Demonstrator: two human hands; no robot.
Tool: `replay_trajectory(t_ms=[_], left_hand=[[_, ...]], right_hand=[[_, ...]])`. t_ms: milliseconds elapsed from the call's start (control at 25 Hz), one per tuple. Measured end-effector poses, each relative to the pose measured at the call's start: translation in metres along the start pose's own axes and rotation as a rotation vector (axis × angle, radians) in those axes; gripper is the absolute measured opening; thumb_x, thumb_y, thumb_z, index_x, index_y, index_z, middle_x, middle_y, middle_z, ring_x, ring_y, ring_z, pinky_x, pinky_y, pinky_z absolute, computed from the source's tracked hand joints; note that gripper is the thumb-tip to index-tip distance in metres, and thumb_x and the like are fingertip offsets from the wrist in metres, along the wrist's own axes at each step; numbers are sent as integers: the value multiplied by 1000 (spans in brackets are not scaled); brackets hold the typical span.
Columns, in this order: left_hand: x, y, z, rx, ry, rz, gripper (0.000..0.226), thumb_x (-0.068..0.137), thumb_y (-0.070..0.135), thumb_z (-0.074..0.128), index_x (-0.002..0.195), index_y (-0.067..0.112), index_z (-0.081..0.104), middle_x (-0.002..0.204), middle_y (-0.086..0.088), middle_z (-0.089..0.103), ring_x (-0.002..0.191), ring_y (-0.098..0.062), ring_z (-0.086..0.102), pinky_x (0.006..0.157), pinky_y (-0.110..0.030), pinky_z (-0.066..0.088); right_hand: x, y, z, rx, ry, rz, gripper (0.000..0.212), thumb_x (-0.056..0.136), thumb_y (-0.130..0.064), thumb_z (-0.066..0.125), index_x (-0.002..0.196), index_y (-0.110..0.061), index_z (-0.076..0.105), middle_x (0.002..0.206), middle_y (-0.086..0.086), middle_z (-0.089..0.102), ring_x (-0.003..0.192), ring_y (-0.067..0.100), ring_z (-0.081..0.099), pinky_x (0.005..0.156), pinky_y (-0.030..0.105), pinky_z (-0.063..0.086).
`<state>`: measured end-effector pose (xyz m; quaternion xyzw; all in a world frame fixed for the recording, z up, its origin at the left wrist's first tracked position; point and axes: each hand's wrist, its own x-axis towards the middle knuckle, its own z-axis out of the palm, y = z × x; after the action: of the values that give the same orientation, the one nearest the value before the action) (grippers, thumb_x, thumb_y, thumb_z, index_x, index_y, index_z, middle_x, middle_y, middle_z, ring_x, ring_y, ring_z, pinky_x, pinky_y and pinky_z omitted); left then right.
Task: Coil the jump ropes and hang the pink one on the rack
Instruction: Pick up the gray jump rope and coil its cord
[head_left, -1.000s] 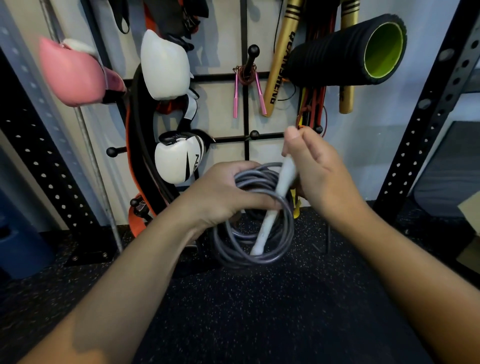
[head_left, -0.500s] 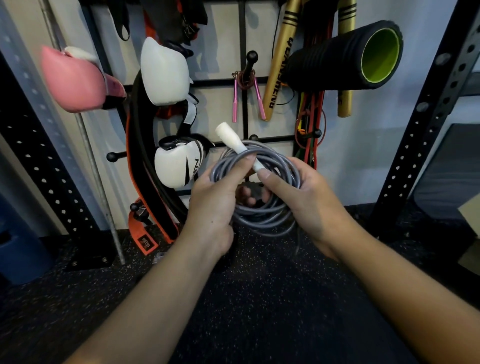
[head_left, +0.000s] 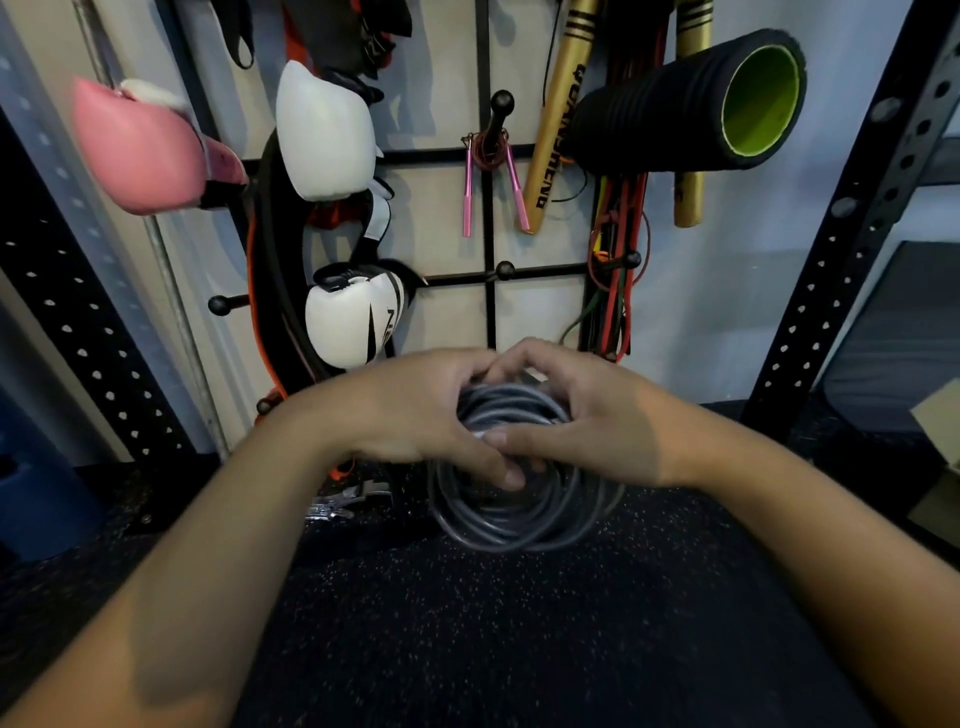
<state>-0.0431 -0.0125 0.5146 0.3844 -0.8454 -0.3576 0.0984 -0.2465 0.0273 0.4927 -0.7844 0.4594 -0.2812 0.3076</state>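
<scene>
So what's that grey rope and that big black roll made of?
The grey rope looks like smooth plastic-coated cord: it shines slightly and holds springy loops. The black roll looks like matte ridged foam around a green tube, probably hard plastic.

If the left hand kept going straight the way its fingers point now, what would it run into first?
The left hand points rightward across the grey rope coil it grips, so it would meet the right hand almost at once; their fingers already overlap at the coil's top. Depth between them is unclear.
</scene>
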Motion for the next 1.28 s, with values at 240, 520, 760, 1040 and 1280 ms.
replay_trajectory(t_ms=[240,520,760,1040,1280], left_hand=[[8,-13,8,-430,143,59,39,84,24,79,121,17,69,85,-1,74,74,-24,69,74,-36,62],[17,-9,20,-594,258,152,35,88,32,70,121,18,70,73,2,61,60,-14,57,66,-37,58],[25,0,28,-834,432,230,43,87,31,69,130,22,65,74,0,59,54,-10,52,61,-34,53],[30,7,47,-697,766,230,24,98,34,62,121,33,66,78,7,68,63,-7,60,62,-27,54],[33,21,79,-876,871,273,25,102,38,56,123,30,67,83,10,66,71,-10,64,66,-35,56]], right_hand=[[2,7,-10,72,208,-40,39,87,-62,64,115,-35,57,82,9,70,67,16,68,63,45,58],[-2,20,-10,132,385,-73,45,93,-62,48,125,-32,59,104,1,74,93,14,74,89,43,60],[-9,18,13,287,599,-131,43,104,-47,40,144,-35,46,111,-16,69,99,-3,70,83,14,54],[-11,18,25,414,624,-12,39,110,-46,34,129,-29,64,96,8,77,91,17,74,86,33,57],[-18,14,19,544,613,102,54,101,-66,32,137,-39,62,126,-10,74,122,3,65,113,30,44]])
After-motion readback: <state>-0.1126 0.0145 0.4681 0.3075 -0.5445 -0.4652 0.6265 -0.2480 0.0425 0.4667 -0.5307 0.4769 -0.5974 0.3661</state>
